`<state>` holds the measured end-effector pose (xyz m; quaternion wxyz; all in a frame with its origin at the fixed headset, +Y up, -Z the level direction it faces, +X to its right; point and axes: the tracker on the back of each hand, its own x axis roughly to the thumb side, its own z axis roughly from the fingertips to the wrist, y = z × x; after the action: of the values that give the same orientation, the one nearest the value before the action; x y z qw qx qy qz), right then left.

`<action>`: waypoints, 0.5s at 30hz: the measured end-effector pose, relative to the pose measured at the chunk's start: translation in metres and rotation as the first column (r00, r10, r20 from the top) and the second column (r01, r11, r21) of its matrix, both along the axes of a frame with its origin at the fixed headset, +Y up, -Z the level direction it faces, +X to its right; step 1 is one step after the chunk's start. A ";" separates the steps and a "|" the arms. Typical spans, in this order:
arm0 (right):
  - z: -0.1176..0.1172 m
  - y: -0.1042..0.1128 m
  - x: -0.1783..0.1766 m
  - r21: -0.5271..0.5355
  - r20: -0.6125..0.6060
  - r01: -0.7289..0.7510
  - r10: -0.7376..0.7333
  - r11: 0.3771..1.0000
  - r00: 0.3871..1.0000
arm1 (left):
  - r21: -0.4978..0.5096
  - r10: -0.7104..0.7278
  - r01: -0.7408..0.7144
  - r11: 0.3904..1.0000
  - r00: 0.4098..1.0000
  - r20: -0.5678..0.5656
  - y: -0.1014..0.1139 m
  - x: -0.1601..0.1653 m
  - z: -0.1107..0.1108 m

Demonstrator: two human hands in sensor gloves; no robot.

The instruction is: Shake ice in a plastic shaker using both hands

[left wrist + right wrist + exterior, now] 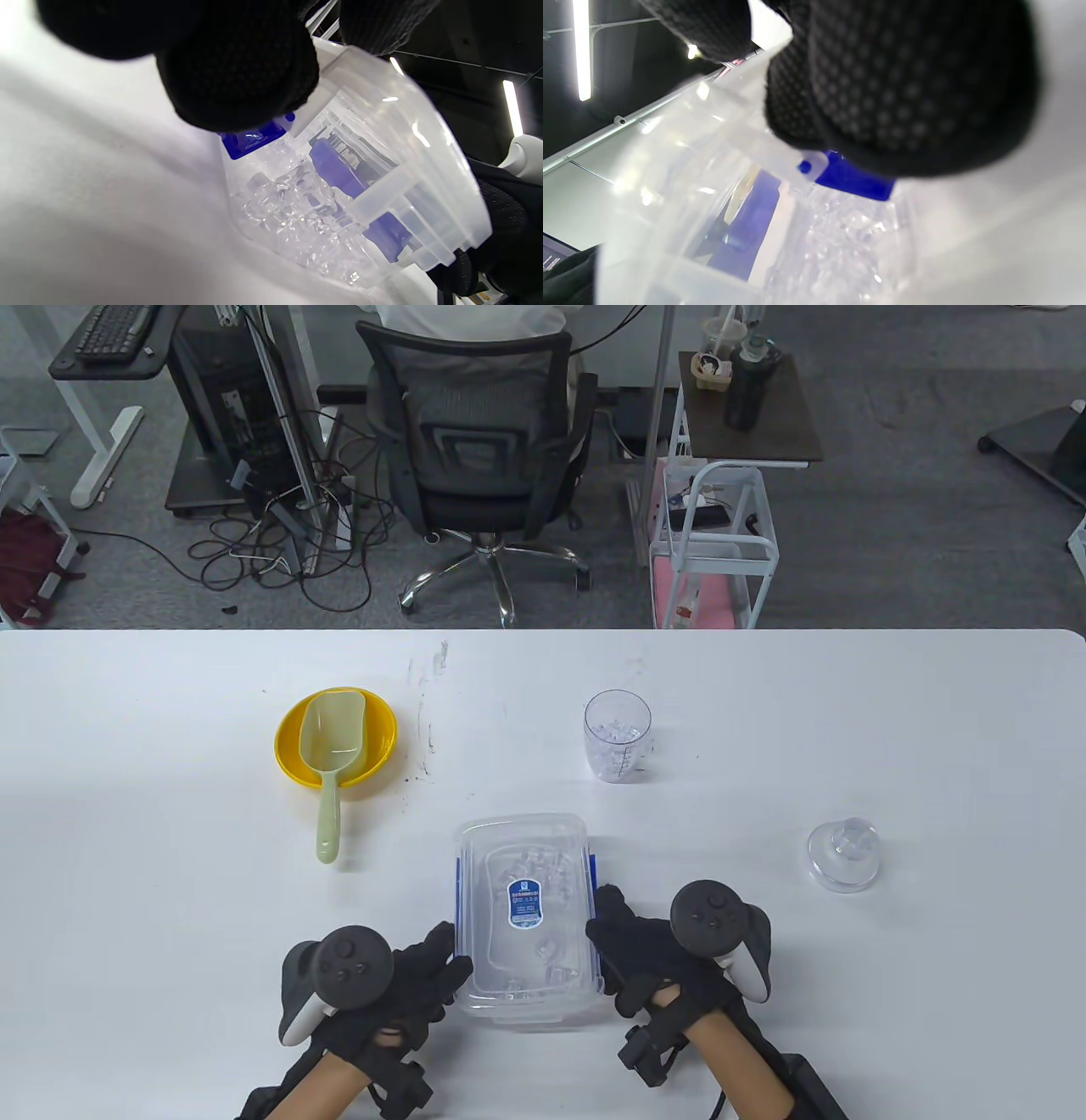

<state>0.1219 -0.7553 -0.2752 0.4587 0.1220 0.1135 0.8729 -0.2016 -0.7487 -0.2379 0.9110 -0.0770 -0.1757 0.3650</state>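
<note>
Ice already fills the shaker cup (617, 746); its lid (842, 855), right of the ice box (526, 920), remains off, unshaken. Left hand (399, 976) and right hand (640, 954) press fingers against the box's latches.

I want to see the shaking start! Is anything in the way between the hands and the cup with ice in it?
Yes. The ice box sits right in front of both hands: the left hand and right hand touch its sides. The shaker cup stands beyond it, and its lid lies apart to the right.
</note>
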 end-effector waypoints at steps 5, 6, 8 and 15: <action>0.012 -0.007 0.005 -0.033 -0.026 -0.065 0.064 0.997 0.998 | 0.031 -0.049 0.050 0.998 0.999 -0.008 -0.001 0.001 0.003; 0.014 -0.009 0.005 -0.044 -0.029 -0.089 0.088 0.995 0.996 | 0.047 -0.076 0.077 0.996 0.997 -0.026 -0.001 0.001 0.004; 0.016 -0.012 0.005 -0.060 -0.019 -0.073 0.072 0.996 0.997 | 0.035 -0.126 0.127 0.991 0.992 -0.030 -0.003 0.001 0.004; 0.017 -0.023 0.005 -0.211 -0.022 0.074 -0.080 0.975 0.997 | -0.374 0.239 -0.214 0.902 0.971 0.021 -0.029 0.000 0.000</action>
<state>0.1268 -0.7787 -0.2586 0.5006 0.0902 0.2071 0.8357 -0.2012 -0.7781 -0.2381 0.8252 -0.2380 -0.1417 0.4923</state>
